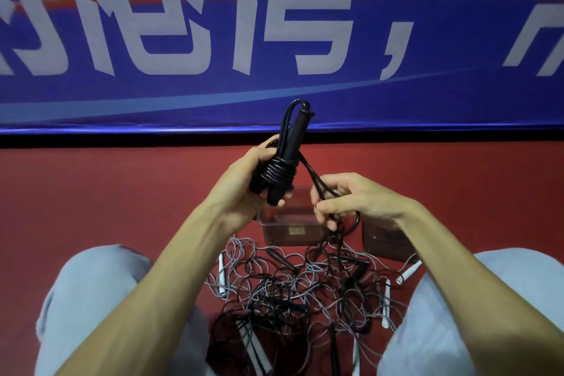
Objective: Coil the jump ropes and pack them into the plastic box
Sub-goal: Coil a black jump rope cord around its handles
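Where your knees in pale grey trousers frame the near edge, a tangle of jump ropes lies between them on the red floor, black and grey cords looped over one another, with a white handle at its left fringe. Just beyond the tangle stands the clear plastic box, its near wall bearing a small label; your hands cover much of its opening, so what lies in it cannot be told. A second box, darker, sits to its right, partly behind your right wrist, and its contents are equally unclear. Above the boxes your left hand grips the black jump rope, fingers and thumb curled round the bundle. Its handles lie together with their long axis close to upright, the top end pointing at the far wall and leaning slightly right, the bottom end poking out under your palm. Several turns of cord wrap crosswise round the middle. From there a doubled strand runs down and right to your right hand, which pinches it between thumb and fingers, and the cord drops on into the tangle. Farthest off hangs a blue banner with large white characters
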Available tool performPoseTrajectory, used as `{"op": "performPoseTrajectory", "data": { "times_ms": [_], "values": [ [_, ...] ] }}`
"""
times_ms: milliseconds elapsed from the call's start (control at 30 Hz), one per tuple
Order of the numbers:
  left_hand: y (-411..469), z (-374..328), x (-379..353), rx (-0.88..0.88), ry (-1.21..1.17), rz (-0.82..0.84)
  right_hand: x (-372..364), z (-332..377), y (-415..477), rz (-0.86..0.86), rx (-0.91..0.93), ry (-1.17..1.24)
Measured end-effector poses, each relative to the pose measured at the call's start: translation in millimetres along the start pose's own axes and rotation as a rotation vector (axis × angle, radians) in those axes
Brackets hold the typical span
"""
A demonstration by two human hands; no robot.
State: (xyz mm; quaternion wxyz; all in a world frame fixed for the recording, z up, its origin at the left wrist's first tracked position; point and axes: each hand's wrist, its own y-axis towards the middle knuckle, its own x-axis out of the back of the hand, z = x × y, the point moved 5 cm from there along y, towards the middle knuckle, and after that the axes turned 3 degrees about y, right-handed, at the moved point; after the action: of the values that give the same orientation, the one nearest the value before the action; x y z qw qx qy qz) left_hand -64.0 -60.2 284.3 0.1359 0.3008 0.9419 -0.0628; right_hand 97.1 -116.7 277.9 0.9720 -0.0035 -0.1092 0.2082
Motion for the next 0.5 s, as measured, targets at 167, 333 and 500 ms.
{"op": "performPoseTrajectory", "data": {
  "times_ms": [167, 333, 500],
  "values": [
    [-0.1, -3.8, 13.4, 0.013, -0.008, -0.187, -3.8, -14.2, -4.2, 0.073, -0.185, -0.154],
    [-1.8, -9.7, 40.4, -0.072, 0.098, -0.464, 15.3, -7.9, -0.4, -0.341, -0.084, -0.666],
    [7.0, -7.1, 45.6, -0.211, 0.523, -0.501, 3.6, 6.6, -8.8, -0.298, 0.095, -0.784]
  ]
}}
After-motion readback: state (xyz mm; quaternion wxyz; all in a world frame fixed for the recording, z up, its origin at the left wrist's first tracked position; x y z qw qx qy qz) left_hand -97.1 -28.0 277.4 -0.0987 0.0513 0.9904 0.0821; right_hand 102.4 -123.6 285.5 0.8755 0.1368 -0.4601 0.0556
